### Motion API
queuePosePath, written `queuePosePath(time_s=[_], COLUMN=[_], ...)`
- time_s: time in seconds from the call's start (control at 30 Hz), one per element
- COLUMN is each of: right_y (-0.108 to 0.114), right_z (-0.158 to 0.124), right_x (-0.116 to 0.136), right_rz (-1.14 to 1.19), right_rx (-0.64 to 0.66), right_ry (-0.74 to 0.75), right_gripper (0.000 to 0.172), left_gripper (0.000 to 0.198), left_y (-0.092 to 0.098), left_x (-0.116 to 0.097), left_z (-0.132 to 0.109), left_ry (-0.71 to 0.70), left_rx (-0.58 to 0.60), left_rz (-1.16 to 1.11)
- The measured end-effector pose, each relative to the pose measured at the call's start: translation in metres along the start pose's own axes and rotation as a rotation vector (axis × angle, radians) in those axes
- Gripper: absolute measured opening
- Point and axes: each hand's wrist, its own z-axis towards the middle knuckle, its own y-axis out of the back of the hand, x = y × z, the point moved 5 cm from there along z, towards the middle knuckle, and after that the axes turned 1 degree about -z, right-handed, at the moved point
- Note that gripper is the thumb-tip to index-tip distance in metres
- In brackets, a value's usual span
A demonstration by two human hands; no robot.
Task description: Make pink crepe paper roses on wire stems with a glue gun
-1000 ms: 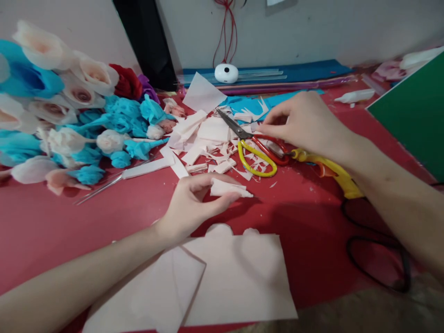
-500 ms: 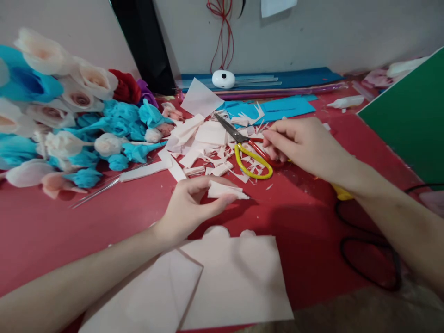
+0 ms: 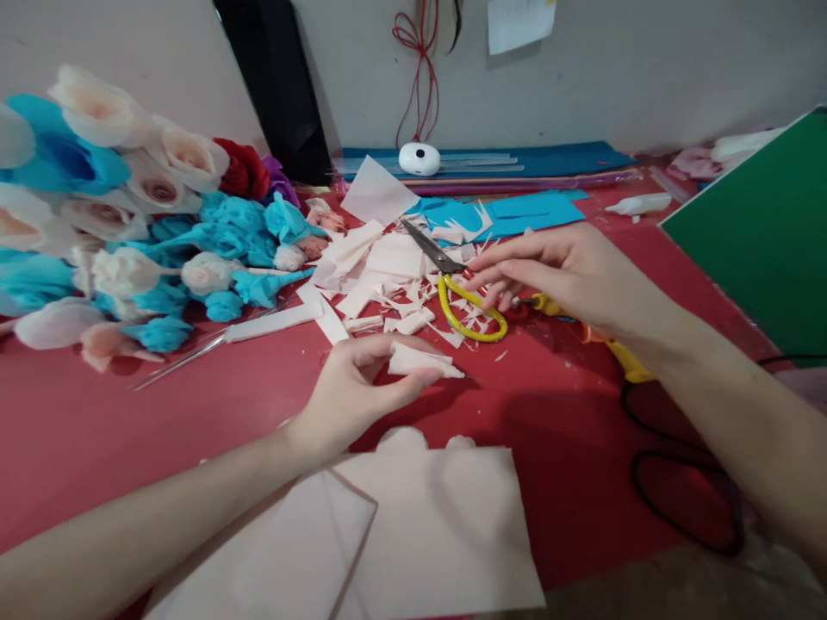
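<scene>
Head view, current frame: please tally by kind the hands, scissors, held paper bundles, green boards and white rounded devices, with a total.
Hands: 2 (left hand, right hand)
Scissors: 1
Paper bundle held in the left fingers: 1
Green board: 1
White rounded device near the wall: 1
Total: 6

A small folded piece of pale paper [image 3: 419, 360] is pinched in the left hand [image 3: 362, 379], its narrower end rightward, between the table's [image 3: 568, 482] near and far edges. Farther back lie dark-bladed scissors [image 3: 445, 261], tips toward the far edge, yellow loop visible, red handle partly hidden behind the right hand [image 3: 562, 271].
</scene>
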Motion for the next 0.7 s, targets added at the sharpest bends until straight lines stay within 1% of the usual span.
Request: queuePosePath(time_s=[0.13, 0.17, 0.23, 0.27, 0.3, 0.33, 0.37, 0.4, 0.43, 0.47, 0.5, 0.57, 0.6, 0.63, 0.7], right_y=[0.002, 0.0, -0.004, -0.006, -0.007, -0.007, -0.005, -0.003, -0.002, -0.001, -0.002, -0.007, -0.011, -0.014, -0.022], right_z=[0.007, 0.009, 0.013, 0.014, 0.015, 0.014, 0.013, 0.011, 0.009, 0.005, 0.002, -0.008, -0.013, -0.019, -0.029], right_x=[0.001, 0.001, 0.001, 0.001, 0.0, 0.0, -0.001, 0.0, 0.001, 0.004, 0.008, 0.018, 0.022, 0.024, 0.027], right_rz=[-0.088, -0.083, -0.044, -0.03, -0.025, -0.051, -0.101, -0.159, -0.219, -0.284, -0.352, -0.452, -0.484, -0.494, -0.468], right_rx=[-0.111, -0.121, -0.095, -0.083, -0.086, -0.101, -0.13, -0.171, -0.202, -0.214, -0.214, -0.188, -0.158, -0.131, -0.081], right_ry=[0.063, 0.083, 0.109, 0.109, 0.102, 0.089, 0.078, 0.071, 0.084, 0.119, 0.172, 0.284, 0.315, 0.316, 0.265], right_gripper=[0.014, 0.021, 0.047, 0.056, 0.057, 0.048, 0.034, 0.023, 0.021, 0.022, 0.029, 0.05, 0.051, 0.045, 0.027], left_gripper=[0.007, 0.006, 0.005, 0.004, 0.004, 0.005, 0.005, 0.005, 0.006, 0.006, 0.005, 0.005, 0.005, 0.004, 0.005], left_y=[0.0, 0.0, 0.0, 0.0, 0.0, 0.0, 0.0, 0.0, 0.001, 0.001, 0.0, 0.0, 0.0, 0.001, 0.001], left_x=[0.0, 0.0, 0.0, -0.001, -0.001, -0.002, -0.002, -0.002, -0.003, -0.003, -0.003, -0.002, -0.001, -0.001, 0.0], left_z=[0.0, 0.0, 0.0, 0.0, 0.0, 0.0, -0.001, 0.0, 0.0, 0.0, 0.0, 0.001, 0.001, 0.001, 0.001], left_ry=[0.013, 0.015, 0.015, 0.014, 0.015, 0.017, 0.02, 0.022, 0.024, 0.024, 0.024, 0.025, 0.027, 0.027, 0.019], left_rx=[-0.01, -0.013, -0.012, -0.01, -0.008, -0.009, -0.01, -0.015, -0.019, -0.019, -0.016, -0.007, -0.004, -0.003, 0.007], left_rz=[-0.013, -0.02, -0.023, -0.021, -0.02, -0.021, -0.021, -0.022, -0.023, -0.023, -0.023, -0.025, -0.03, -0.036, -0.054])
